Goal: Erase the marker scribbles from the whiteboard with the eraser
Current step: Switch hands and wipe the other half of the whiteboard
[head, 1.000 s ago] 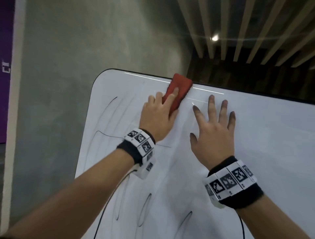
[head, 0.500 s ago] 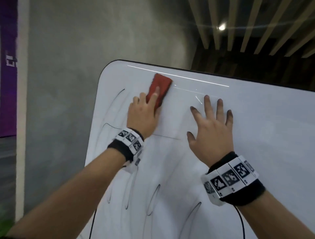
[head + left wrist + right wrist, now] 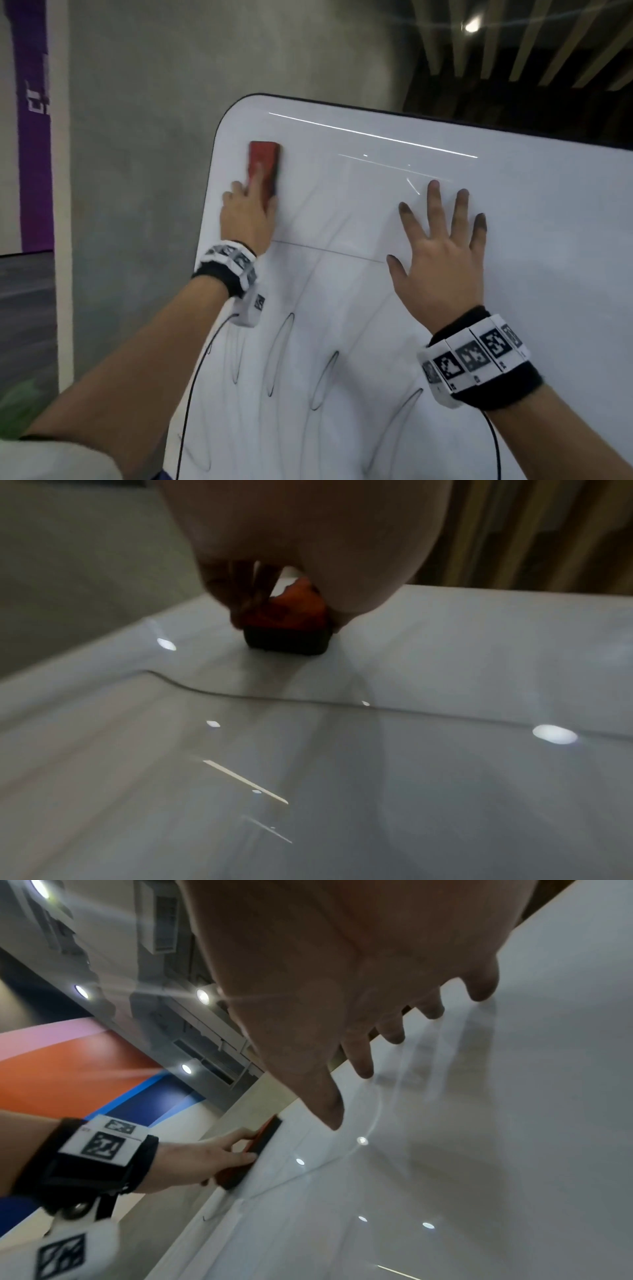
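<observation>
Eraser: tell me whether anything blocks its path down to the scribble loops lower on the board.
Nothing visible does. The eraser, held by the left hand, has bare whiteboard below it down to the loops; the right hand rests off to the side.

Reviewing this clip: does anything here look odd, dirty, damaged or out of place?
Only one thing: the fingertips of the right hand, spread flat on the whiteboard, are smudged dark, apparently with marker residue, which could smear the surface. The left hand grips the red eraser normally near the top-left corner; looping scribbles remain lower down.
</observation>
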`<state>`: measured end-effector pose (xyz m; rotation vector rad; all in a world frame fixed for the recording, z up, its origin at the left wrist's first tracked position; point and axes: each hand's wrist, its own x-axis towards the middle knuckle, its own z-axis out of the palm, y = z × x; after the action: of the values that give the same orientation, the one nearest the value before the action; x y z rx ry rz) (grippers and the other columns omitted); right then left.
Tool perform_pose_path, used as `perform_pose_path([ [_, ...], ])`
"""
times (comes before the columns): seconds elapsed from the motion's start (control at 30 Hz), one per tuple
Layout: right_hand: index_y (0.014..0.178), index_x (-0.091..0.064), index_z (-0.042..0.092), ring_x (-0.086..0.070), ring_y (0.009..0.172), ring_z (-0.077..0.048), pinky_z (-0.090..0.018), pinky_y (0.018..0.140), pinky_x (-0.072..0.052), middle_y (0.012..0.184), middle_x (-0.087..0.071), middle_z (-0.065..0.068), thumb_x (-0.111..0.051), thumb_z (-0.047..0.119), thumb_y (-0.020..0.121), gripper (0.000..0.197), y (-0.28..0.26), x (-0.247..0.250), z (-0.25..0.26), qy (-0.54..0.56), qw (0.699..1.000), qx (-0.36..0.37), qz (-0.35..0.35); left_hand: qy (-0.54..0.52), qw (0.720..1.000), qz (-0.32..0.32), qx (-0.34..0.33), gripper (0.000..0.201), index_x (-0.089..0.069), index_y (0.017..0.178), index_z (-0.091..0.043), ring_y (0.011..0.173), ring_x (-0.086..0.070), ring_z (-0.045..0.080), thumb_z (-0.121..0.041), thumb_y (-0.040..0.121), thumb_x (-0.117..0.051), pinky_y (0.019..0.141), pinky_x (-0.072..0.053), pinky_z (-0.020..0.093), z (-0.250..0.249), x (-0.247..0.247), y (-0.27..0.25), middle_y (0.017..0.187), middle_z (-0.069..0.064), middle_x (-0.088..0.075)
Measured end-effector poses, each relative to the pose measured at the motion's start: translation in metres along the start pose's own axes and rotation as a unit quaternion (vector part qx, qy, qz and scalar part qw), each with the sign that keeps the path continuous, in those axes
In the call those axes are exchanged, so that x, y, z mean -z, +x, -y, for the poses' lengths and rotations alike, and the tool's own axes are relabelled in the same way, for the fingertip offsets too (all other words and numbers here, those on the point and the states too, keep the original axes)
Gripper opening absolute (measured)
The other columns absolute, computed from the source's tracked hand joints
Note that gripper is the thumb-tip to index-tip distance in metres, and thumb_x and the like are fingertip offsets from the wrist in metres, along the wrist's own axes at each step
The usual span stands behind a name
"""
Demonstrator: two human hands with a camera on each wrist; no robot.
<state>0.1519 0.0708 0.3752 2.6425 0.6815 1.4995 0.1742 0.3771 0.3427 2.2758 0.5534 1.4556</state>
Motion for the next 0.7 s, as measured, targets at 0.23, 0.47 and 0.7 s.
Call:
perform_pose_path([
  [0.23, 0.157, -0.034, 0.021, -0.002, 0.155, -0.045, -0.064, 0.124, -0.008, 0.17, -0.003, -0.012, -0.065, 0.044, 0.091, 0.077, -0.008, -0.005, -0.006, -0.018, 1.0, 0.023, -0.004, -0.044, 0.998, 0.0, 0.045, 0.064, -0.02, 0.16, -0.02, 0.11, -0.048, 0.042, -0.038, 0.104, -0.045, 0.092, -0.042, 0.051, -0.008, -0.004, -0.024, 0.125, 0.026, -0.048],
  [0.47, 0.157, -0.035, 0.022, -0.002, 0.155, -0.043, -0.061, 0.125, -0.008, 0.17, -0.003, -0.012, -0.067, 0.045, 0.09, 0.078, -0.016, -0.007, -0.013, -0.015, 0.999, 0.046, 0.003, -0.044, 0.972, 0.011, 0.23, 0.066, -0.023, 0.16, -0.019, 0.119, -0.048, 0.052, -0.033, 0.102, -0.051, 0.103, -0.039, 0.057, 0.084, -0.032, -0.031, 0.132, 0.035, -0.046],
  [0.7, 0.161, -0.024, 0.022, 0.0, 0.155, -0.044, -0.062, 0.125, -0.006, 0.17, 0.002, -0.013, -0.07, 0.061, 0.081, 0.1, -0.024, -0.011, -0.012, -0.06, 0.996, 0.058, 0.012, -0.068, 0.996, -0.02, 0.048, 0.065, -0.024, 0.159, -0.017, 0.102, -0.047, 0.041, -0.032, 0.103, -0.052, 0.09, -0.041, 0.052, 0.047, -0.039, -0.075, 0.115, 0.028, -0.049],
])
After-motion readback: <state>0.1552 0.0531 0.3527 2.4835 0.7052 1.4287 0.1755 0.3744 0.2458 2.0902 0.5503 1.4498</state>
